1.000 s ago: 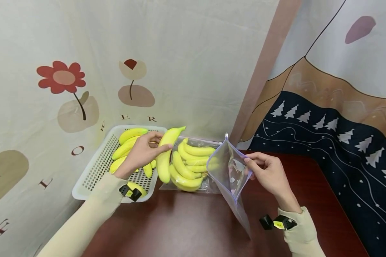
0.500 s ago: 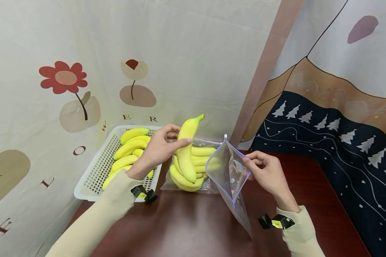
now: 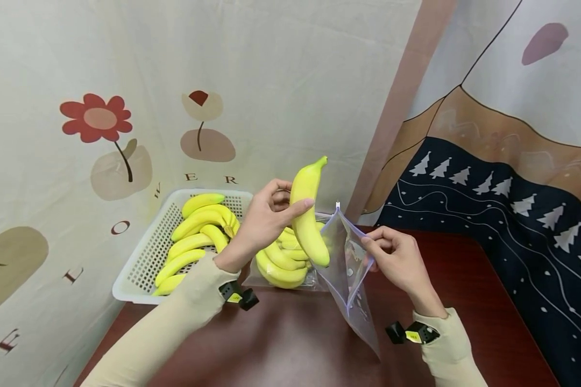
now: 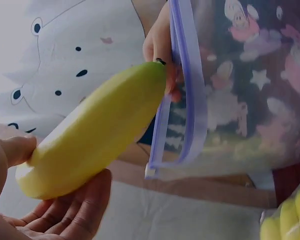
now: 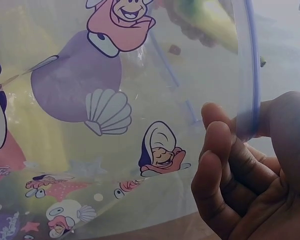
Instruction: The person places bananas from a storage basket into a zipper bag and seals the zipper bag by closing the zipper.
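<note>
My left hand (image 3: 268, 217) grips a yellow banana (image 3: 307, 212) between thumb and fingers, stem end up. The banana's lower tip overlaps the mouth of a clear zip bag (image 3: 351, 301) with a purple rim. My right hand (image 3: 397, 258) pinches that rim on its right side and the mouth gapes. In the left wrist view the banana (image 4: 95, 130) points toward the bag's purple zip edge (image 4: 190, 90). Up close in the right wrist view, the bag (image 5: 155, 100) shows printed cartoon figures and a shell. Behind the held banana lies another clear bag with several bananas (image 3: 281, 271) in it.
A white perforated basket (image 3: 140, 269) with several bananas (image 3: 198, 223) stands at the left on the dark red table (image 3: 271, 333). A printed curtain (image 3: 295, 80) hangs close behind, and a dark cloth with white trees (image 3: 489, 215) borders the right side.
My left hand has carried the banana rightward and up, from beside the basket to the open bag's mouth. The right hand keeps its pinch on the rim, nearly still.
</note>
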A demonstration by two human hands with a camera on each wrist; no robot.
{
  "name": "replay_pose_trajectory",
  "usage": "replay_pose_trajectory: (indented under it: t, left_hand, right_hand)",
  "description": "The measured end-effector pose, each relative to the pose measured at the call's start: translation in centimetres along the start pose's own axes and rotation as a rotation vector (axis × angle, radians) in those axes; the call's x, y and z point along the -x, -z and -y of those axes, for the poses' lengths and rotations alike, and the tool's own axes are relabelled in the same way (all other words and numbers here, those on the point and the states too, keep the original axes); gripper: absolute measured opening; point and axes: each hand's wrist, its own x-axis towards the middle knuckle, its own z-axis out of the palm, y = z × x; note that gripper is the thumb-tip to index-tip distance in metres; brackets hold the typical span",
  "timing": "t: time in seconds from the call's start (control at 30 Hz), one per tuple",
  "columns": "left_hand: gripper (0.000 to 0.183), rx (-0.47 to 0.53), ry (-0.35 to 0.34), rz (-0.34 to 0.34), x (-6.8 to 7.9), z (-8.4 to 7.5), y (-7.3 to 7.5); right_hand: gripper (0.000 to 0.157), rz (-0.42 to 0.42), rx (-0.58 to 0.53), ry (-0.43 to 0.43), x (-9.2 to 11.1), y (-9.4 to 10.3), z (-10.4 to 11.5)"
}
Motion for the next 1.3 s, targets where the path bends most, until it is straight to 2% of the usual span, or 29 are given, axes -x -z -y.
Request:
replay_pose_trajectory:
  t: [0.17, 0.27, 0.43, 0.6, 0.93, 1.07, 1.3]
  left_hand:
    - [0.045, -0.007, 0.066, 0.075, 0.3, 0.5, -1.0]
    - [0.052, -0.053, 0.089, 0.135, 0.6, 0.8, -1.5]
    - [0.053, -0.167, 0.024, 0.203, 0.9, 1.3, -2.3]
    - [0.050, -0.249, -0.028, 0.241, 1.3, 1.6, -2.9]
    - [0.039, -0.433, -0.051, 0.241, 1.7, 1.7, -3.7]
    - [0.036, -0.525, -0.031, 0.252, 1.8, 1.9, -3.9]
    - [0.040, -0.654, -0.007, 0.250, 1.6, 2.1, -4.5]
  right_hand:
    - [0.017, -0.002, -0.012, -0.011, 0.0, -0.5, 0.3]
    - [0.018, -0.016, -0.020, -0.019, -0.1, -0.7, 0.4]
    - [0.019, -0.025, -0.046, -0.031, -0.1, -0.8, 0.5]
    - [0.023, -0.039, -0.060, -0.044, -0.1, -1.0, 0.7]
    - [0.022, -0.101, -0.098, -0.037, 0.1, -1.4, 1.2]
    - [0.023, -0.119, -0.140, -0.045, 0.1, -1.5, 1.2]
    - [0.021, -0.079, -0.162, -0.029, 0.2, -1.6, 1.2]
